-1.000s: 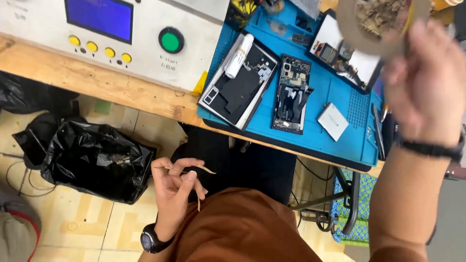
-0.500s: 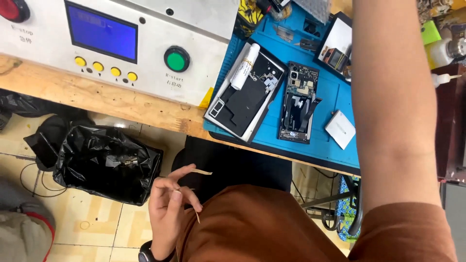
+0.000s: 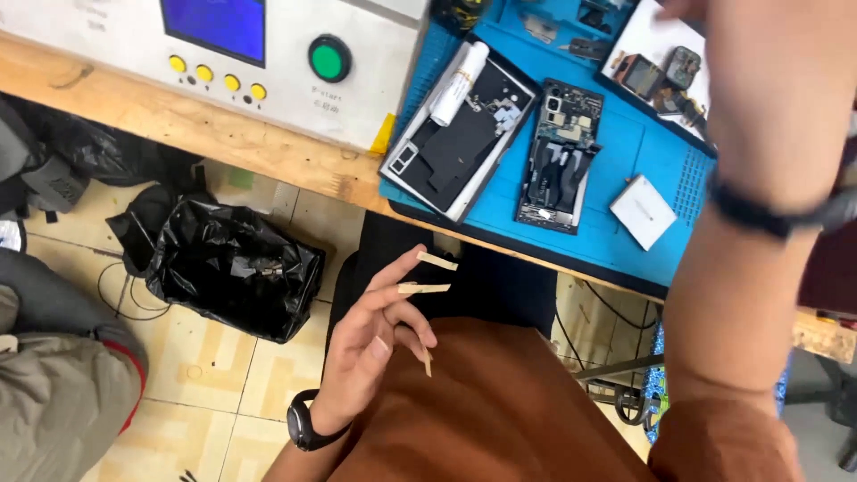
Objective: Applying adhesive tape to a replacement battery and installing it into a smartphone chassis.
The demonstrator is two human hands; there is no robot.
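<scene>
Bottom centre of frame: brown garment point(image 3: 500, 411) over the person's lap. Just left of it the left hand point(image 3: 370, 344), watch at the wrist, is held loosely spread, fingers fanned; three small tan strips point(image 3: 424, 288) sit at the fingertips, one on the index tip, one on the middle, a third hanging below by the lower fingers. Look stuck on rather than pinched, but hard to tell at this res. Strips hang in air below the worktop edge, over a dark chair seat. Left of centre, on the tiled floor, a crumpled black bag point(image 3: 232, 268); grey clothing at bottom-left corner. Farther up, the wooden worktop point(image 3: 205, 134) runs across the upper frame. On it, upper left, a white machine w/ blue screen, yellow buttons and a green button point(image 3: 329, 58). Right of that a blue mat point(image 3: 625, 156) carrying an opened phone back cover point(image 3: 460, 143) w/ a white roll lying on it, a bare phone chassis point(image 3: 561, 156) beside it, a small white square part point(image 3: 643, 211) nearer the edge. Right forearm fills the right side, dark band at wrist; right hand point(image 3: 714, 11) is cut off at top edge, grip can't be told.
</scene>
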